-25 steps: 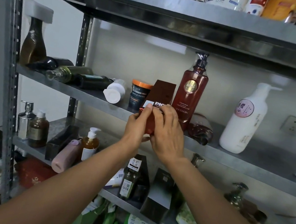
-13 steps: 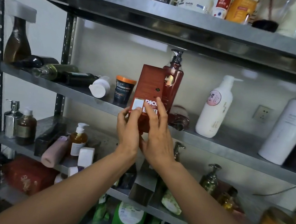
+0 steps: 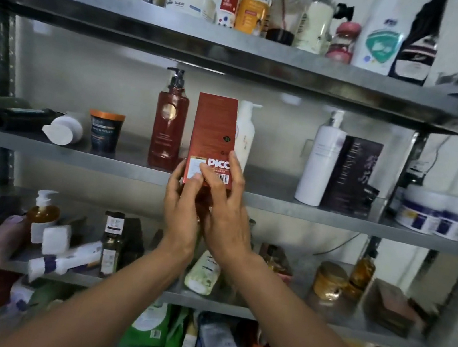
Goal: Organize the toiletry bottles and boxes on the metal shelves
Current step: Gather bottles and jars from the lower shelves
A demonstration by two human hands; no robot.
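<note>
Both hands were up at the middle shelf (image 3: pixel 335 217), closed around the lower part of a tall red box (image 3: pixel 212 137) held upright. The left hand (image 3: pixel 182 214) wrapped the box's lower left corner with its thumb on the white label, and the right hand (image 3: pixel 224 211) clasped the right side with its fingers laid over the front by the barcode. The 2 hands covered the foot of the box, so I could not tell whether it stood on the shelf or hung just above it.

The box hid most of a white pump bottle (image 3: pixel 245 134) behind it; only the right flank and the spout showed. Just left of the box stood a red pump bottle (image 3: pixel 167 130), fully in sight. Further left were an orange-lidded tub (image 3: pixel 105 131) and a white bottle (image 3: pixel 63 129) lying on its side. To the right, a dark box (image 3: pixel 352 175) overlapped a tall white pump bottle (image 3: pixel 321 161), and 2 white jars (image 3: pixel 437 215) at the far right were too smeared to read.

Half a second before, the box had stood in front of the red pump bottle; it had since gone right, in front of the white one, with both hands gripping it as before.
</note>
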